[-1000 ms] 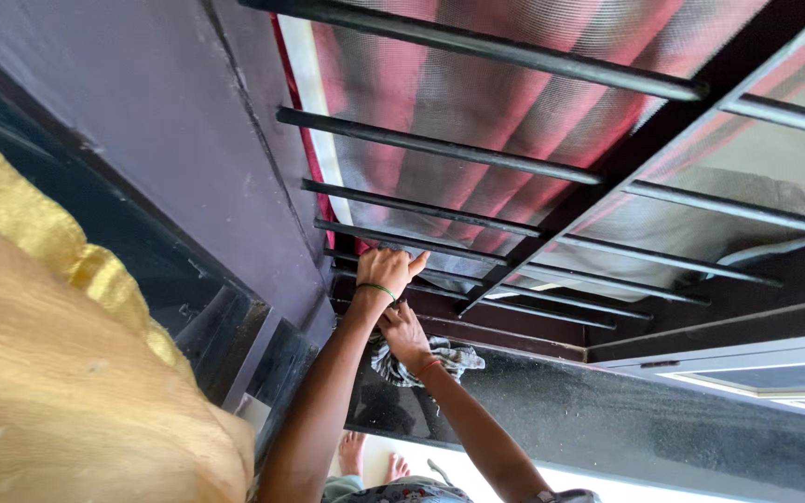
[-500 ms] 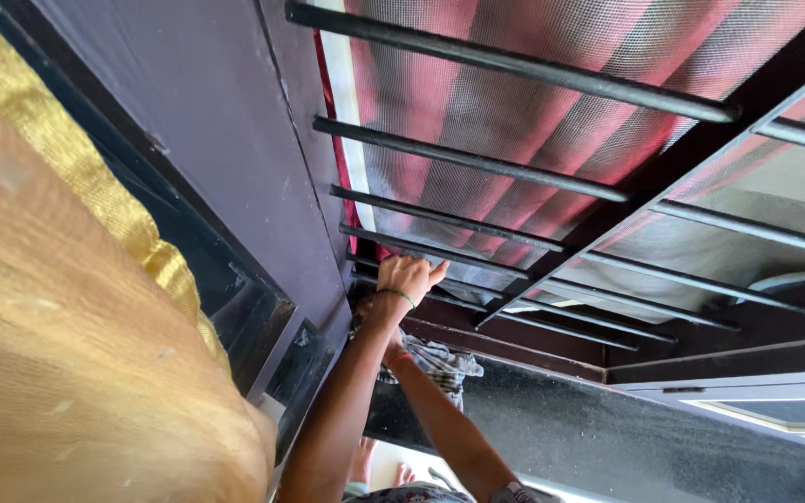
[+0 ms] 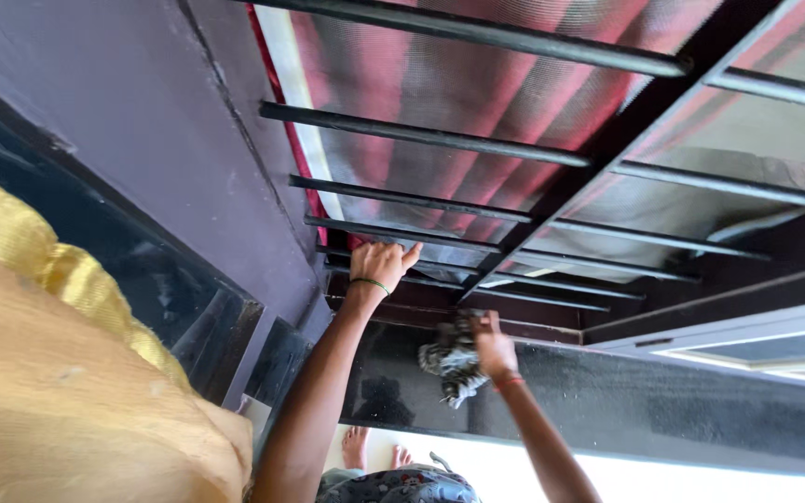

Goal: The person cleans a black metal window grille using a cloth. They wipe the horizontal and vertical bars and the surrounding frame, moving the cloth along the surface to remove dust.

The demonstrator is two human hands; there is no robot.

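Counting first, we find two bare arms, one cloth and one window grille whose left section shows about six dark horizontal bars (image 3: 421, 136), crossed by a thicker dark frame member running diagonally through the view. Our left hand (image 3: 379, 264) is raised against the lowest bars; the fingers lie close together and curl over a bar, gripping it, with a thin green band at the wrist. Our right hand (image 3: 492, 346) sits lower and to the right, closed around a striped grey-and-white cloth (image 3: 454, 361), which is bunched up and pressed where the dark ledge (image 3: 663, 410) meets the bottom of the grille. The two hands are near each other but do not touch. Behind the bars we see a red and grey striped curtain (image 3: 440, 88). A purple wall (image 3: 123, 121) flanks the grille on the left, and yellow fabric (image 3: 48, 373) fills the lower left corner. Two bare feet (image 3: 375, 452) show at the bottom edge.
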